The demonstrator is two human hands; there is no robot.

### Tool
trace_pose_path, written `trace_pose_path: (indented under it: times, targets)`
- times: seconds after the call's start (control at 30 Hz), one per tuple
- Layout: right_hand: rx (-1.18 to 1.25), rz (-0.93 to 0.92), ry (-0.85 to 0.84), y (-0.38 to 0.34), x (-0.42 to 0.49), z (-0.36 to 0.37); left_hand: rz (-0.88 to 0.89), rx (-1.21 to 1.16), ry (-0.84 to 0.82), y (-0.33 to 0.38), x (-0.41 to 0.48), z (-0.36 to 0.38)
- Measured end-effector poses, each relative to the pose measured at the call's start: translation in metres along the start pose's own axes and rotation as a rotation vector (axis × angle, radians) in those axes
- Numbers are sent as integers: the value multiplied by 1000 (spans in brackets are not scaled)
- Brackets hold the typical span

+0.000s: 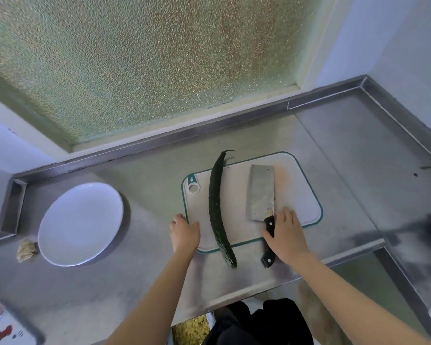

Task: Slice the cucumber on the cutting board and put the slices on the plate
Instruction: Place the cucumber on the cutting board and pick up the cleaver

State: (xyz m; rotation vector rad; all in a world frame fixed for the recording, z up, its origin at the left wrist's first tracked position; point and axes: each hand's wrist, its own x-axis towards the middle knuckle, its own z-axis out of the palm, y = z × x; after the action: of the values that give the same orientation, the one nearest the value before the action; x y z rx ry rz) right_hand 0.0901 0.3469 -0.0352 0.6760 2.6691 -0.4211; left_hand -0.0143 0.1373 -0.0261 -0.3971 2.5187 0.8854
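Where a frosted, pebbled window fills the 12 o'clock side, a stainless steel counter with a raised back rim runs below it, meeting a pale wall at 2 o'clock. At the middle of the counter lies a white cutting board with a teal border. A long, dark, curved cucumber lies whole across the board's left half, its stem tip past the 12 o'clock edge and its other end hanging over the 6 o'clock edge. Beside it, toward 3 o'clock, a cleaver lies flat, its black handle pointing to 6 o'clock. The left hand holds the board's 8 o'clock corner, thumb on top and fingers curled at the rim. The right hand rests on the cleaver handle, fingers fairly straight on the board, thumb across the handle. A white plate sits well apart at 9 o'clock, with a crumpled scrap touching its 8 o'clock edge.
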Motion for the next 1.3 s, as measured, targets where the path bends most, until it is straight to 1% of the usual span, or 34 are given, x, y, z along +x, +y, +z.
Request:
trace_pose_path:
  times: [0.17,0.3,0.43,0.5,0.57,0.63,0.7,0.73,0.77,0.83,0.87,0.93,1.0,1.07,1.13,1.23,1.3]
  targets:
    - [6,37,-18,-7,-3,1,-109,-22,-48,-8,10,8]
    - [-28,48,-29,-5,-3,5,-77,-2,-56,-17,9,10]
    - [-66,32,-35,-4,-11,3,-52,-26,-56,-23,-6,5]
    - [-96,11,-38,-2,-18,2,-42,4,-65,-28,-15,5]
    - [-61,10,-53,4,-22,4,-30,35,-80,-35,-24,6]
    - [32,9,-53,9,-25,5,-24,52,-91,-41,-34,7]
    - [110,17,-22,13,-27,4,10,121,-71,-44,-45,7]
    - [137,17,8,16,-27,3,60,203,-43,-43,-51,7]
    - [128,7,35,18,-27,3,148,297,-3,-40,-57,6]
    - [120,7,63,20,-29,-2,442,452,44,-32,-61,4]
    - [135,22,71,21,-28,-5,621,530,14,-27,-60,3]
    - [170,52,36,21,-29,-12,947,728,-113,-19,-52,3]
    - [250,56,-16,21,-32,-20,1170,870,-191,-12,-43,4]
    - [305,16,-90,22,-34,-27,1292,930,-222,-6,-37,5]
    - [321,-9,-224,20,-37,-36,1354,961,-220,-3,-33,7]
    - [533,12,-425,15,-44,-47,1357,988,-176,4,-35,16]
    - [562,11,-408,13,-46,-52,1329,925,-143,10,-37,24]
